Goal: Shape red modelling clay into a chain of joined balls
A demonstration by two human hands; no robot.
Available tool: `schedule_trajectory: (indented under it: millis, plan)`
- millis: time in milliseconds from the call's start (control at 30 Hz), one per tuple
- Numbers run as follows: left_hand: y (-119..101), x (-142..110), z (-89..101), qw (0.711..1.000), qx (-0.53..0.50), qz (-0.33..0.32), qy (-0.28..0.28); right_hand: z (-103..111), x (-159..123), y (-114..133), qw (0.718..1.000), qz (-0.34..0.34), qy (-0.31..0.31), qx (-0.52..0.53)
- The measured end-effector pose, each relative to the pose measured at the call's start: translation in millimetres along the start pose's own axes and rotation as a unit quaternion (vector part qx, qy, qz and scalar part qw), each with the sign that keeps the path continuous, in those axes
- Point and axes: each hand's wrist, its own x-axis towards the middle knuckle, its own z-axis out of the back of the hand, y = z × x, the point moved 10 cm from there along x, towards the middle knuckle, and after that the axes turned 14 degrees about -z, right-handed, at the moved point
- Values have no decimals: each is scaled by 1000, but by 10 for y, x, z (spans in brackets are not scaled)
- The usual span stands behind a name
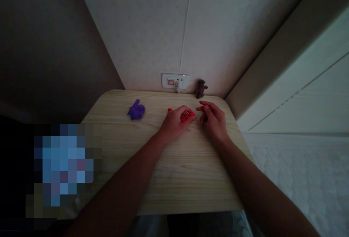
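Observation:
My left hand [174,122] is over the middle of the table with its fingers curled round a red lump of what looks like modelling clay [187,117]. Just right of it, my right hand [215,120] pinches a small red piece [205,109] between thumb and fingers, the other fingers partly stretched out. A gap separates the two hands. Behind my left wrist lies another small red bit [169,110]. Farther left sits a purple moulded figure [136,110] with a raised stub. A dark brown figure [201,89] stands upright at the table's back edge.
The pale wooden table [174,179] has rounded back corners and meets the wall. A socket plate [166,80] with a plug in it is on the wall. White quilted bedding [308,179] lies to the right. A blurred-out patch [64,164] covers the lower left.

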Motion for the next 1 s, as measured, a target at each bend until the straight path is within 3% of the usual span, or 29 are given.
schedule_trajectory:
  millis: [1000]
  plan:
    - [16, 4, 3, 1000, 27, -3, 6, -7, 4, -26, 1000, -17, -5, 16]
